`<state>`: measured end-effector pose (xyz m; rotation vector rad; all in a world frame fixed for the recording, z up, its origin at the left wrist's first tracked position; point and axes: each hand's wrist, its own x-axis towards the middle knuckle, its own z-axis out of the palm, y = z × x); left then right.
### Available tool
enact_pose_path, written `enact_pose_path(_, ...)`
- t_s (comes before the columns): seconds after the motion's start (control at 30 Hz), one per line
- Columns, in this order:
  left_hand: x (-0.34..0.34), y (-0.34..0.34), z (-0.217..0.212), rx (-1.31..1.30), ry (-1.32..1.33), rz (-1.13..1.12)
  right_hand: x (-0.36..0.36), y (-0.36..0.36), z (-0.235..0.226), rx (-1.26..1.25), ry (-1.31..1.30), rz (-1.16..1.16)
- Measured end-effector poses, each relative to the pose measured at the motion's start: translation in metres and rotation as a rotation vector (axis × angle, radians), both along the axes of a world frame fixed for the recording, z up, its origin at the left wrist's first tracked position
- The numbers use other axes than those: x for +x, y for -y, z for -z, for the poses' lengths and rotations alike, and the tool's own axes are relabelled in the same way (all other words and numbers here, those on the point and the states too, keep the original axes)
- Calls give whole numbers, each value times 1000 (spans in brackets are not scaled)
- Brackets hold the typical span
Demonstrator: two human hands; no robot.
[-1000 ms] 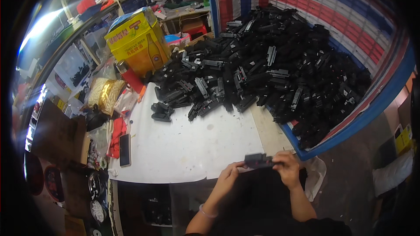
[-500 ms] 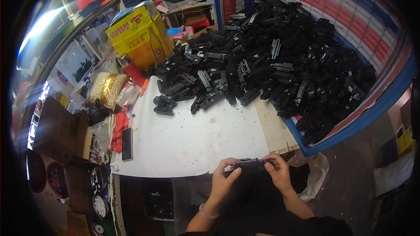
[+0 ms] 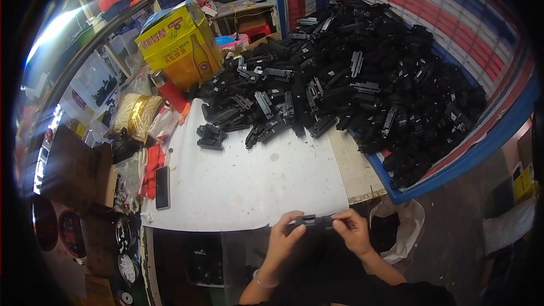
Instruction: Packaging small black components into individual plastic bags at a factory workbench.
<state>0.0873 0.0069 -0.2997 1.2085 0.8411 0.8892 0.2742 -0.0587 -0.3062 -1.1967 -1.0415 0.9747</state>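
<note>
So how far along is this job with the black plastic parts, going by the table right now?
Early, it seems. No finished batch shows on the white table. In hand: both the left hand and the right hand hold one black part below the table's near edge. Left: the huge pile of black parts, plus a few loose pieces at its edge.

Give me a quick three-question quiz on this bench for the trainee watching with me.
1. True or false: both hands, left hand and right hand, hold one black part.
2. What lies left of the white board: A) a phone B) a hammer C) a cup?
3. What colour is the box behind the pile of black parts?

Key: 1 true; 2 A; 3 yellow.
</note>
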Motion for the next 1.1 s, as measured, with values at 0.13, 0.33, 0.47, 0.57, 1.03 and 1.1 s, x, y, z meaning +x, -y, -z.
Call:
enact_pose_path(0.13, -48, 0, 7, 34, -190, 41, 10, -14, -11, 35, 364, -87)
enact_pose_path(0.33, -148, 13, 11, 483, -1251, 278, 68, -75, -4, 147, 1136, 325)
enact_pose_path(0.47, -148, 15, 51, 443, -1401, 348, 120, -117, 6, -27, 1496, 521)
enact_pose_path(0.57, -87, 10, 16, 431, -814, 373, 127, -118, 5, 46, 1565, 544)
enact_pose_path(1.03, 21, -5, -22, -49, 17, -52, 12, -11, -2, 129, -259, -17)
enact_pose_path(1.1, 17, -2, -19, -12, 20, -85, 9, -10, -7, 109, -260, -39)
